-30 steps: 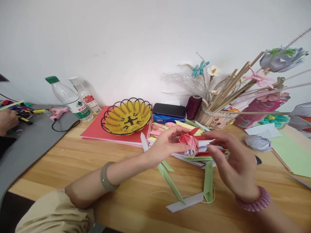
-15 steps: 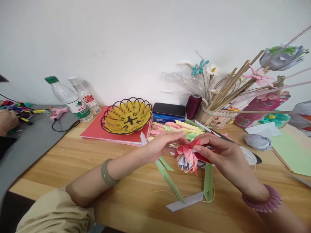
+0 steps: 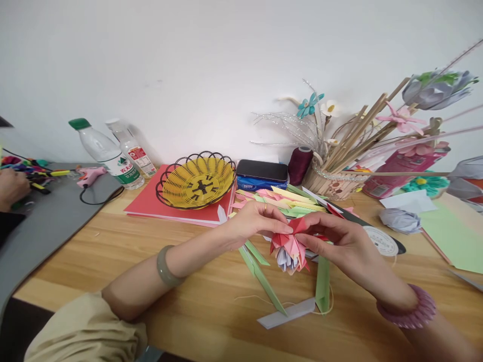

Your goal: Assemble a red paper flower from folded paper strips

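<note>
A folded paper flower [image 3: 290, 249], with red and pink outer petals and a pale lilac centre, is held above the table between both hands. My left hand [image 3: 256, 222] pinches its upper left petals between thumb and fingers. From the other side, my right hand [image 3: 335, 236] grips the upper right petals, thumb in front. Behind the hands lies a pile of folded paper strips [image 3: 287, 198] in pink, yellow and green. Below the flower, green strips [image 3: 264, 282] and a lilac strip [image 3: 287, 314] rest on the wood, beside a thin loose string.
At the back stand a yellow basket [image 3: 196, 181] on red paper [image 3: 141, 201], a phone [image 3: 262, 170] and dark thread [image 3: 300, 166]. Bottles [image 3: 109, 156] and a pink glue gun [image 3: 91, 176] are left, near another person's hand [image 3: 13, 188]. A stick-filled holder [image 3: 334, 185] stands right.
My left hand has moved slightly right and its thumb now presses on the red petals. The right hand has shifted a little, and the flower has turned slightly.
</note>
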`<state>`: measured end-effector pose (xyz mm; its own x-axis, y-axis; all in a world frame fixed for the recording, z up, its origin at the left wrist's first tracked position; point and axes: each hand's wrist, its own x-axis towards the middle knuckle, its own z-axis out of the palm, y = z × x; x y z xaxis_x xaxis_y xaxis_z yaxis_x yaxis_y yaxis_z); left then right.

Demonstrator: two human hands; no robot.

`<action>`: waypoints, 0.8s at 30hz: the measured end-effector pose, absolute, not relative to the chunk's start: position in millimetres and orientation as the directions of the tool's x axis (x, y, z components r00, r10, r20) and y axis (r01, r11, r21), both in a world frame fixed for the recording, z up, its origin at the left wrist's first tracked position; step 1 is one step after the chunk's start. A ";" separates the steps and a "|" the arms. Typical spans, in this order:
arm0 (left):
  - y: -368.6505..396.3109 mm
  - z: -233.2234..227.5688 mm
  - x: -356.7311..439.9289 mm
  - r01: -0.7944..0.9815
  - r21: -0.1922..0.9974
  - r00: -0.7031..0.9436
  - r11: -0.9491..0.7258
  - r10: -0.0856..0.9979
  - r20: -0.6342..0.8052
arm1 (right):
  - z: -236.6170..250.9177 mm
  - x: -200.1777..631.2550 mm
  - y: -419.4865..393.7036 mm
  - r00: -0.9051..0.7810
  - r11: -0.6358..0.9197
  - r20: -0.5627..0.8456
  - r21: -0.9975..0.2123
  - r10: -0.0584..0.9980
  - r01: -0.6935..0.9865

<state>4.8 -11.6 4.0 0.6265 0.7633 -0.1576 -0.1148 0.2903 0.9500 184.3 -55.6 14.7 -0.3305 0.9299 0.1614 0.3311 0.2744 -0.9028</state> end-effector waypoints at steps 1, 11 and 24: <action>-11.9 5.0 5.3 -0.118 0.950 0.614 0.288 0.773 -0.158 | 14.0 184.5 -55.6 -0.322 0.255 0.149 -0.914 0.935 0.315; -12.5 5.8 7.9 -0.082 0.980 0.536 0.181 0.837 -0.110 | 4.8 186.4 -56.6 -0.282 0.212 0.134 -0.940 0.950 0.267; -15.1 7.8 7.4 -0.002 0.995 0.500 0.095 0.862 -0.081 | -1.8 187.3 -52.3 -0.240 0.124 0.075 -0.972 0.968 0.198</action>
<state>7.4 -15.1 7.8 0.5004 0.8620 -0.0815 -0.0019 0.0952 0.9955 187.3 -52.3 -1.8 -0.2404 0.9678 0.0747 0.1983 0.1243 -0.9722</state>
